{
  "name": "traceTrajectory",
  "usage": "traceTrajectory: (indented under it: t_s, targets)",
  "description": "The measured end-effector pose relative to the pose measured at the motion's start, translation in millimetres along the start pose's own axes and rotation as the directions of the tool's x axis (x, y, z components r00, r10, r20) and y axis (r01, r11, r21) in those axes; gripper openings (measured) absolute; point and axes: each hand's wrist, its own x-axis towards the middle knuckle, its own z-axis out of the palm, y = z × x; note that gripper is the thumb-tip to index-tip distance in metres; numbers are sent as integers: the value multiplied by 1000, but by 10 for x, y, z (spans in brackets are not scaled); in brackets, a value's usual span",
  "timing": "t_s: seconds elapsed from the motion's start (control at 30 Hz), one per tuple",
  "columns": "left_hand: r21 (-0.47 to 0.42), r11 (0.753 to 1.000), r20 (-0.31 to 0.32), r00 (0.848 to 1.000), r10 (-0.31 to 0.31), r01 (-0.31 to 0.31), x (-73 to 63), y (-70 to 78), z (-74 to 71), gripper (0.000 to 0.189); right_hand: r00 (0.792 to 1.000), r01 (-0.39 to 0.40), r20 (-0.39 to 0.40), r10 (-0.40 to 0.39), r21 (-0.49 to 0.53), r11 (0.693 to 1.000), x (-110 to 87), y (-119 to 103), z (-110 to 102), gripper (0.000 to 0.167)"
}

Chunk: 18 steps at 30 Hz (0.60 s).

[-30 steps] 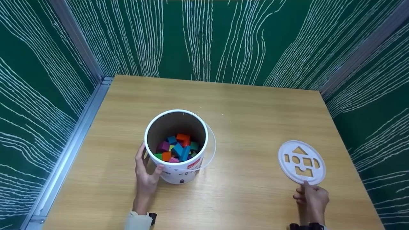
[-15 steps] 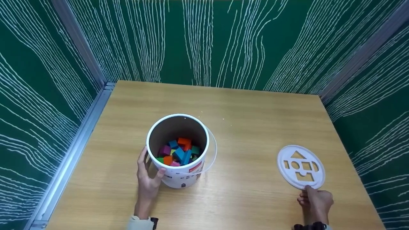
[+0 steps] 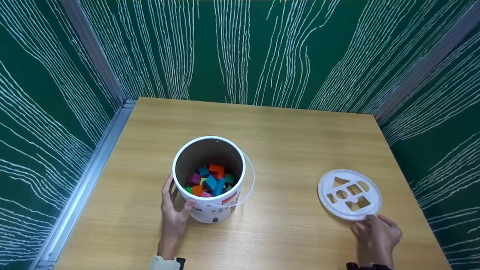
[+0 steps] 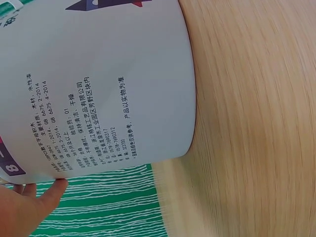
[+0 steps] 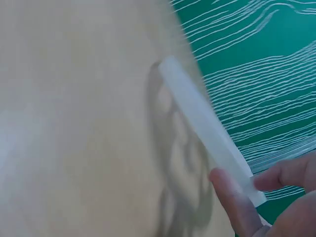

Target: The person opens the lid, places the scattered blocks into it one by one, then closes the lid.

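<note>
My left hand rests against the left side of a white bucket, thumb at the front just below the rim. The bucket stands upright, holding several colored blocks. In the left wrist view, fingertips touch the wall of the bucket, which carries printed text. On the right, my right hand pinches the near edge of a white round lid with shaped holes. The right wrist view has the lid edge-on, tilted off the table, between thumb and finger.
A clear handle hangs at the bucket's right side. Beneath everything is a wooden table. Green walls with white lines stand behind and at both sides. A metal rail runs along the left edge.
The lid has turned counterclockwise and shifted slightly left, while my right hand has moved a little right and kept its pinch. My left hand stays at the bucket; the head view has shifted slightly.
</note>
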Motion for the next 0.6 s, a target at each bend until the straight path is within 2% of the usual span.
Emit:
traceTrajectory:
  t_s: [0.1, 0.2, 0.27, 0.37, 0.47, 0.6]
  targets:
    - [2, 1000, -1, 1000, -2, 2, -3, -15, -5, 81, 999, 22, 47, -26, 75, 997, -74, -76, 21, 30]
    - [15, 1000, -5, 1000, -14, 14, 1, 34, -2, 80, 992, 48, 112, -64, 137, 989, -156, -162, 43, 29]
    - [17, 1000, -7, 1000, -24, 25, 6, 121, 3, 79, 985, 48, 151, -78, 190, 981, -216, -217, 62, 27]
    - [11, 1000, -3, 1000, -26, 26, 12, 273, 12, 77, 975, 77, 188, -119, 215, 974, -304, -282, 95, 22]
    - [10, 1000, 0, 1000, -23, 23, 17, 370, 18, 77, 950, 148, 234, -206, 241, 959, -412, -337, 140, 17]
    - [17, 1000, 1, 1000, -17, 17, 13, 323, 15, 78, 895, 278, 289, -341, 238, 931, -570, -419, 214, 22]
